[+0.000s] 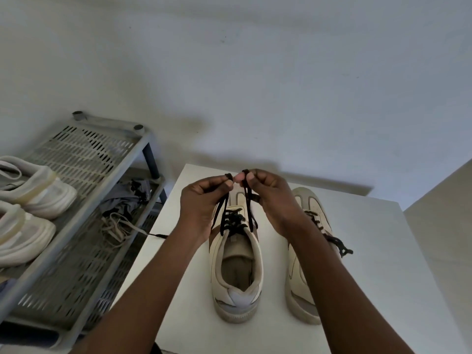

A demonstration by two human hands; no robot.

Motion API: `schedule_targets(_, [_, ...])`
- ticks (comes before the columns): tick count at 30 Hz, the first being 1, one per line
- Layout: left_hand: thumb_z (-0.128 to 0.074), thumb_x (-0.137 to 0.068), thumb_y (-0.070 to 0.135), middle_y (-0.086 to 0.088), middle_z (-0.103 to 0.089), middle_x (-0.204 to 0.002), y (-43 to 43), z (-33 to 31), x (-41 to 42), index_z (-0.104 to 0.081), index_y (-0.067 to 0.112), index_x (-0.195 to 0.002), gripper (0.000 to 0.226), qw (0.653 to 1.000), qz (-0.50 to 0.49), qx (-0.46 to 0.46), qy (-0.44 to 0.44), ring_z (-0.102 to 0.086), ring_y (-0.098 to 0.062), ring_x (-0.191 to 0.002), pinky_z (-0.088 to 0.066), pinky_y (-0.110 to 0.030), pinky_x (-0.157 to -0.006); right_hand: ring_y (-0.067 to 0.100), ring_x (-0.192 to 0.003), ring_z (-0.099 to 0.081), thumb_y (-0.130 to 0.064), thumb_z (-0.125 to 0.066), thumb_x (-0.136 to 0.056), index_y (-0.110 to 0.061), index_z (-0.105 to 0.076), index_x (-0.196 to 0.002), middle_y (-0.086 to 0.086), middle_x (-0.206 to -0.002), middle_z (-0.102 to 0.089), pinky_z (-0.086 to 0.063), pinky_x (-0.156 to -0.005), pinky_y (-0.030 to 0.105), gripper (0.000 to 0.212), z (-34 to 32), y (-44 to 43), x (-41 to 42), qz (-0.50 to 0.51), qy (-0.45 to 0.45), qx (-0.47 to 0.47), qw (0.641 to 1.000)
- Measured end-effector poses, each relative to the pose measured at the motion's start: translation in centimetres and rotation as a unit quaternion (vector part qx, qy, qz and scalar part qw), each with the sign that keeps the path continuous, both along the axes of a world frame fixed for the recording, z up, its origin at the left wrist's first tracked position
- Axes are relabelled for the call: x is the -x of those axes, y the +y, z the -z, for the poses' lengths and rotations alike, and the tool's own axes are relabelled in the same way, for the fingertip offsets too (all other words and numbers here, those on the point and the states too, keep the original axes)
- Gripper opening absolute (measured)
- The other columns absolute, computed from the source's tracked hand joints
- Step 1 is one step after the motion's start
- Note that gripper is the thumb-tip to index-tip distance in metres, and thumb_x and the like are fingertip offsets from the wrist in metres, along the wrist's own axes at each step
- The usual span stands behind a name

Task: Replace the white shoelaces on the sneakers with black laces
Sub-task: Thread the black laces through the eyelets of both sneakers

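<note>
Two cream sneakers stand side by side on a white table (378, 264), heels toward me. The left sneaker (236, 272) is threaded with a black lace (233, 221). My left hand (201, 203) pinches one folded loop of that lace above the shoe's tongue. My right hand (270, 198) pinches the other loop, and the two loops nearly touch between my fingertips. The right sneaker (304, 284) is partly hidden by my right forearm; its black lace (337, 245) is tied in a knot that hangs at its outer side.
A grey perforated shoe rack (84, 159) stands left of the table. A pair of white shoes (33, 205) sits on its upper shelf. Loose pale laces (117, 229) and crumpled cloth lie on the lower shelf. A white wall rises behind.
</note>
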State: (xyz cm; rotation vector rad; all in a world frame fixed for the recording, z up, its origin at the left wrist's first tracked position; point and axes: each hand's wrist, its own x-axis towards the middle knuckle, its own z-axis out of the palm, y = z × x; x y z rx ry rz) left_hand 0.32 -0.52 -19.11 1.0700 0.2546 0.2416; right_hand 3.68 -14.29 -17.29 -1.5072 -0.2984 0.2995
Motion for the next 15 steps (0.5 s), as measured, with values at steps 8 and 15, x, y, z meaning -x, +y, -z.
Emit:
schedule_targets(8, [-0.073, -0.079, 0.001, -0.007, -0.072, -0.073, 0.1, 1.1, -1.3, -0.062, 0.013, -0.088, 0.019, 0.992, -0.081, -0.082, 0.045, -0.068, -0.017, -0.068, -0.052, -0.027, -0.071, 0.019, -0.064, -0.064, 0.003, -0.056, -0.092, -0.010, -0.053, -0.101, 0.010, -0.084, -0.074, -0.049, -0.059, 0.024, 0.016, 1.1, 0.5, -0.7, 0.022, 0.049, 0.004, 0.999])
schedule_targets(15, [-0.073, -0.077, -0.002, -0.003, -0.076, -0.085, 0.0, 0.8, -1.6, -0.074, 0.014, -0.088, 0.019, 0.993, -0.045, -0.113, 0.009, -0.071, -0.014, -0.085, -0.053, -0.020, -0.076, 0.009, -0.057, -0.059, 0.006, -0.055, -0.088, -0.010, -0.072, -0.083, 0.005, -0.070, -0.070, -0.042, -0.057, 0.021, 0.024, 2.0, 2.2, -0.6, 0.086, 0.048, 0.054, 0.994])
